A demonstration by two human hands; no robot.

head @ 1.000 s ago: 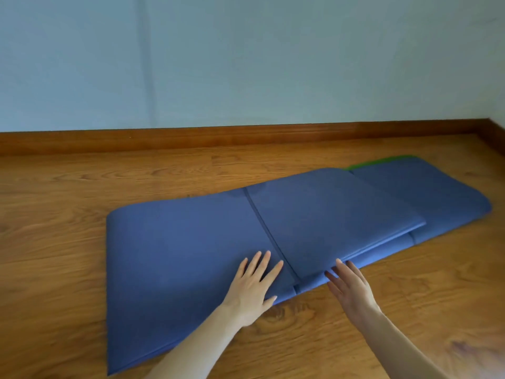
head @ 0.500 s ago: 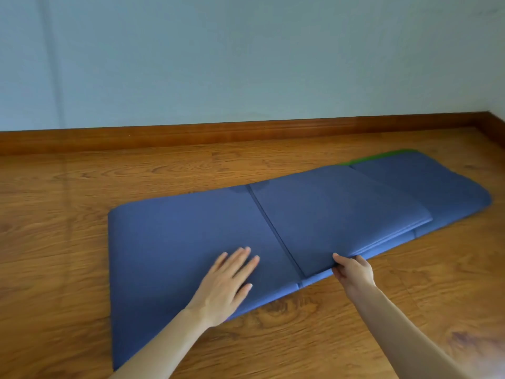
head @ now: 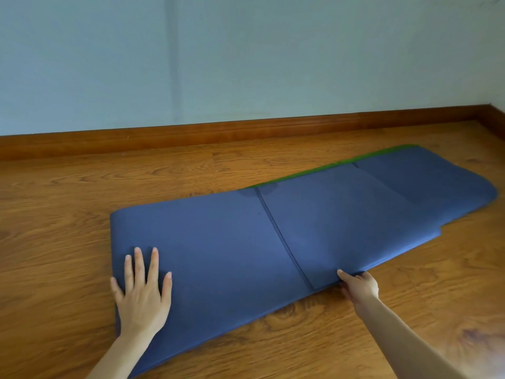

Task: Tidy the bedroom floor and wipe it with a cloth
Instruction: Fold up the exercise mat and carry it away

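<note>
A long blue folded mat (head: 273, 236) lies on the wooden floor (head: 82, 201), running from near left to far right. A thin green edge (head: 328, 165) shows along its far side. My left hand (head: 142, 294) lies flat with fingers spread on the mat's near left end. My right hand (head: 358, 285) grips the near edge of the upper folded layer, just right of the fold seam, thumb on top.
A pale blue wall (head: 246, 64) with a brown wooden skirting board (head: 246, 129) runs along the back and turns at the far right corner. Bare floor surrounds the mat on all sides.
My left hand has slid left along the mat to its end. My right hand went from flat on the floor to gripping the upper layer's edge. The view has shifted left.
</note>
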